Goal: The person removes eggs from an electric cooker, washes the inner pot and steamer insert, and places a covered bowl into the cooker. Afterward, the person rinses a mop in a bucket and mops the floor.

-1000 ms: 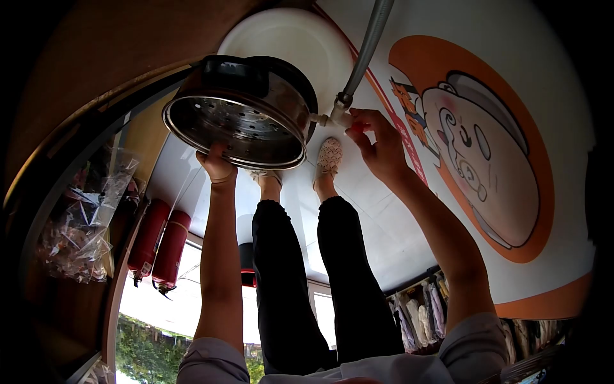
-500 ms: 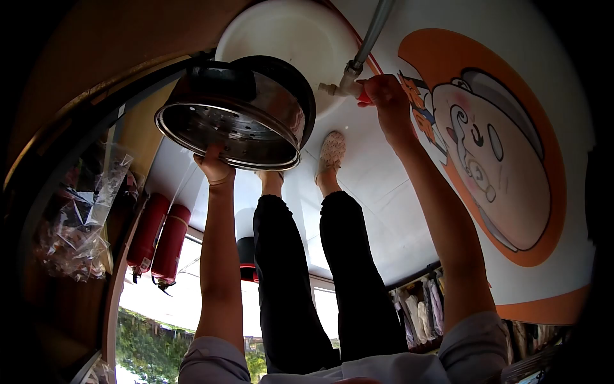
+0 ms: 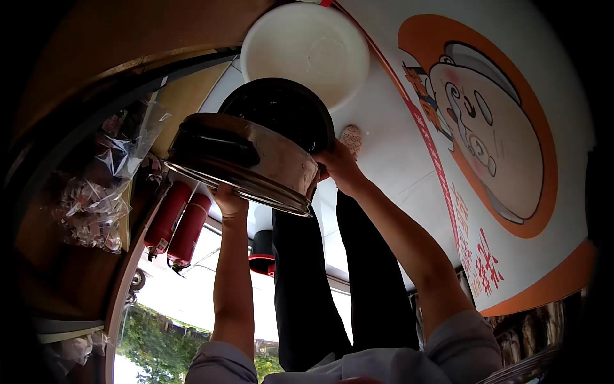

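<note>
**Right hand (image 3: 339,169) moves from tap to dark pan (image 3: 279,112); left hand (image 3: 230,200) keeps the metal pan (image 3: 283,159)**

The right hand, half a second ago at the red part of the tap, is now closed on the edge of the dark pan, at the side where the two pans meet. Its fingertips are partly hidden, so whether it also grips the metal pan cannot be told. The left hand remains clamped on the lower rim of the metal pan, its fingers partly out of sight beneath. Both pans are held up, the metal one tilted, with its black handle (image 3: 224,143) facing the viewer and the dark one just beyond it, open side visible. The tap and its hose are no longer in view. The change suggests that the load is now shared by both hands rather than borne by the left alone.

Surroundings: the white basin (image 3: 307,52) appears beyond the dark pan, near the patterned shoe (image 3: 351,139). Two red fire extinguishers (image 3: 189,232) are at the left, near clear plastic bags (image 3: 96,208); a cartoon face (image 3: 495,134) covers the panel at the right.
</note>
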Available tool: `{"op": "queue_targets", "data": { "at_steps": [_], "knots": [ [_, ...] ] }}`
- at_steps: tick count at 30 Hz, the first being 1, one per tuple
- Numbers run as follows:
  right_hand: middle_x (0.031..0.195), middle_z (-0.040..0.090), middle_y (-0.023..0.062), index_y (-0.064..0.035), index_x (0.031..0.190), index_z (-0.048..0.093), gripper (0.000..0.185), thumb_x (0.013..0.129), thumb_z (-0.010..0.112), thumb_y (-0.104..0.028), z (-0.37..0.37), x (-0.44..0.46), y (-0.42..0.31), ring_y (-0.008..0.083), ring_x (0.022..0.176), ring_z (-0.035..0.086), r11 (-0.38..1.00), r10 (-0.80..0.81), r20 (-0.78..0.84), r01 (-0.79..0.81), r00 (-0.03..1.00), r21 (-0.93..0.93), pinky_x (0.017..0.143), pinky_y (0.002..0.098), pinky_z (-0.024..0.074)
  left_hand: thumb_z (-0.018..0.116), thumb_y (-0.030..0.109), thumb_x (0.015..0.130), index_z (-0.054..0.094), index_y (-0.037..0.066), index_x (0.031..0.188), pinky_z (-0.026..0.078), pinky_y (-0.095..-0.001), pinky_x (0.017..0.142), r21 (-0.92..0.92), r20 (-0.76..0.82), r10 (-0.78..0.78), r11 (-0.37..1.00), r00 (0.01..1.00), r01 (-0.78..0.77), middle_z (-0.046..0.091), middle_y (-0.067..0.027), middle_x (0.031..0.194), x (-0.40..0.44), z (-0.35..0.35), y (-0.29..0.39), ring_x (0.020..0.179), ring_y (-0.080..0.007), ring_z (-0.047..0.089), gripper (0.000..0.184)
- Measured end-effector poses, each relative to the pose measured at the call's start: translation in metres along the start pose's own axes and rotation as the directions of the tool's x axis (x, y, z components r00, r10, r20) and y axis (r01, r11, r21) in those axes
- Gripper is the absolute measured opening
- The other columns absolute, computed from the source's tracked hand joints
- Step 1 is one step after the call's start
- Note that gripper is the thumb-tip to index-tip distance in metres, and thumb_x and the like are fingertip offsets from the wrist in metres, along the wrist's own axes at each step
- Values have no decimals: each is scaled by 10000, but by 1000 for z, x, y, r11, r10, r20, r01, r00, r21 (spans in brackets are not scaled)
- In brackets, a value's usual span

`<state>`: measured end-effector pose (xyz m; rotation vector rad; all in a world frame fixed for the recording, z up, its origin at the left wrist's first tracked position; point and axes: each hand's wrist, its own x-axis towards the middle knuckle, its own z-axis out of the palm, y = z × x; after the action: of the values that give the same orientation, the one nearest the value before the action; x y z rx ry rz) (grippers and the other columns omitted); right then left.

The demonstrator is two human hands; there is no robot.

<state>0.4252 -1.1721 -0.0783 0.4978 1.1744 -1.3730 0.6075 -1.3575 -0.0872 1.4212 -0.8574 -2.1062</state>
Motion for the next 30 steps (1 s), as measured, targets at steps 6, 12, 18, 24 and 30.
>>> {"op": "queue_targets", "data": {
  "at_steps": [6,12,18,24,30],
  "knots": [
    [921,584,99,33,1181,437,362,833,516,-25,27,-137,-30,160,797,627,984,-131,-25,133,991,114,618,274,569,567,4,659,624,2,859,462,-268,691,537,-28,29,844,999,-9,619,-51,824,-118,65,96,743,-159,578,208],
    [1106,586,82,-18,1262,425,408,899,565,-138,50,-296,-35,124,978,555,902,-390,-98,359,915,-241,846,273,457,618,75,675,566,-27,955,463,-260,665,630,267,122,728,956,-268,608,-55,830,-235,139,197,726,-101,543,303],
    [1123,581,85,-16,1268,434,425,885,582,-126,91,-443,18,152,1033,531,774,-594,-419,630,687,-64,898,297,435,619,45,665,603,-65,937,471,-265,607,850,506,-151,257,849,-460,614,-87,898,-322,209,269,653,-138,585,294],
    [1035,612,61,15,1128,538,322,841,621,-107,113,-545,98,115,932,558,621,-536,-736,784,413,-12,807,263,465,640,72,667,604,-35,966,462,-285,595,584,791,-354,190,500,-789,610,-95,781,-431,256,267,621,-145,563,320],
    [982,616,30,-52,1171,526,359,829,630,-84,103,-627,188,98,845,571,231,-223,-944,954,242,189,717,241,483,637,49,673,575,-22,910,449,-285,564,295,800,-578,147,161,-944,594,-79,723,-562,283,192,613,-137,555,255]
  ]
}}
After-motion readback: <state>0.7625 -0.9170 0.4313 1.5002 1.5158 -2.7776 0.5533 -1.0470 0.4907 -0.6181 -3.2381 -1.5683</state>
